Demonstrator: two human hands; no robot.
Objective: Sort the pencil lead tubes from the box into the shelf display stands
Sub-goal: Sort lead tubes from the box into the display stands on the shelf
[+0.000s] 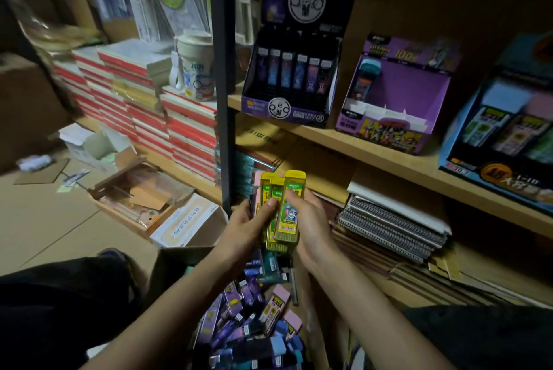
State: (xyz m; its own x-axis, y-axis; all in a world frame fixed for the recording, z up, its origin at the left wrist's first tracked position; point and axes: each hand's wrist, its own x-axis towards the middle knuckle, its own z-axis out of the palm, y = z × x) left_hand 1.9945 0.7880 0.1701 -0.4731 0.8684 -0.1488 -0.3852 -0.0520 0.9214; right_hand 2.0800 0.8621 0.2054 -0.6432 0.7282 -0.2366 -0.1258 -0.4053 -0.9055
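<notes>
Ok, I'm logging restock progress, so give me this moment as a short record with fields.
left hand: grips a bunch of yellow tubes
right hand: holds the front one of them
box: below the hands, holds mixed tubes
black stand: row of dark tubes
purple stand: a single tube at its left
blue stand: partly filled, blurred

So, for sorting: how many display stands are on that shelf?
3: black stand left, purple stand middle, blue stand right, cut by the frame edge; more may be hidden.
</notes>
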